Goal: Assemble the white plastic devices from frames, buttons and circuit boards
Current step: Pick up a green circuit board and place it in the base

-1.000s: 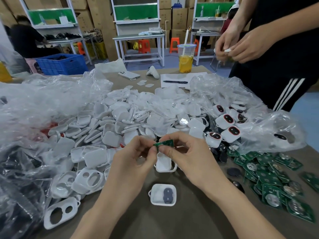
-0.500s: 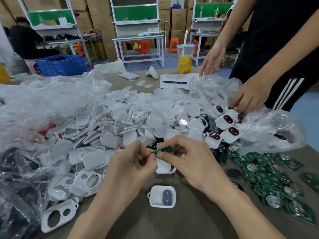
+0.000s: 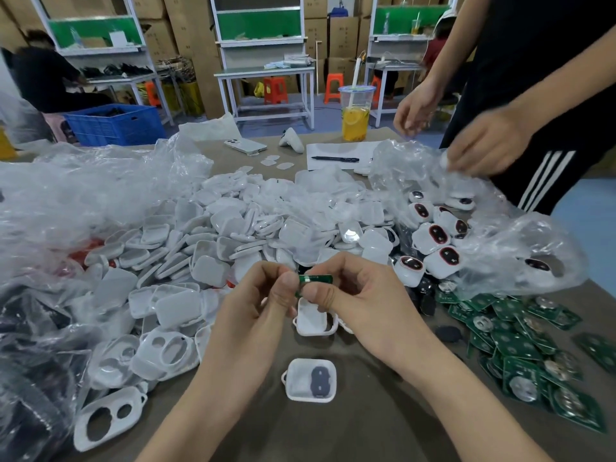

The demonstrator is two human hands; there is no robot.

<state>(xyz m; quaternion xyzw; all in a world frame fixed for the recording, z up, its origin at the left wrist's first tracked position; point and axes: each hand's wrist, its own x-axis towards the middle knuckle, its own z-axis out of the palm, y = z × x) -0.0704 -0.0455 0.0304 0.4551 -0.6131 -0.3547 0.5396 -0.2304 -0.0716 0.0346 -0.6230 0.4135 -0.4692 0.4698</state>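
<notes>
Workshop bkgd: cardboard boxes behind white workstations w/ green panels, orange stools, blue crate at 10 o'clock. On my feed both hands are raised over the brown bench, dead ctr. The left hand has its fingers curled and its thumb tip is against the left end of a small green circuit board. The right hand pinches the same board btwn thumb and forefinger, its other fingers curled. The board is edge-on to me, held just above an open white frame lying on the bench. At 6 o'clock from that sits a second frame w/ a grey button inside. A heap of white frames spreads from 9 to 12 o'clock, w/ loose green boards at 4. Finished devices w/ dark red-ringed buttons lie in a clear bag at 2. A second person in black stands at 1 o'clock, hands blurred. A drink cup stands at 12.
</notes>
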